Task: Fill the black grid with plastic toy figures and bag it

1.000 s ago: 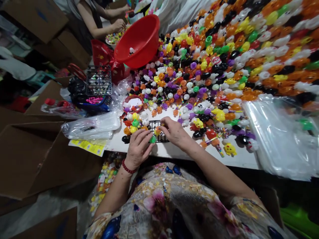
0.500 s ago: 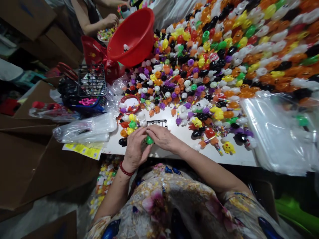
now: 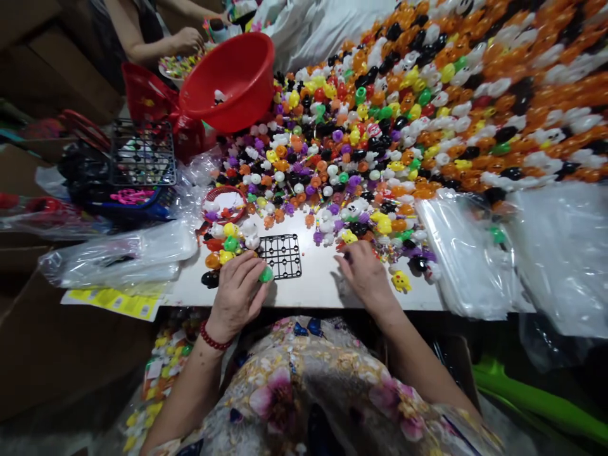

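Note:
My left hand [image 3: 237, 292], with a red bead bracelet at the wrist, is closed on a small round green plastic piece [image 3: 266, 274], seen between thumb and fingers. Beside it on the white table lies a black grid tray [image 3: 284, 256], its left edge partly behind the fingers. A small cluster of coloured toy figures sits just beyond this hand, among them a green one [image 3: 230, 244] and a black one [image 3: 209, 279]. At the near edge of the toy pile is my right hand [image 3: 365, 275], thumb and fingers apart, its fingertips by red and dark pieces.
A large heap of mixed plastic toys [image 3: 332, 152] spreads across the back and right. Clear plastic bags [image 3: 465, 259] lie at right, more bags [image 3: 123, 250] at left. A red basin [image 3: 228, 82] and small red basket [image 3: 224, 204] stand behind. A co-worker's hand [image 3: 187, 41] is at upper left.
My right hand has left my left hand and moved right to the toy pile. The left keeps the green piece. More of the black grid tray shows; the whole view has shifted.

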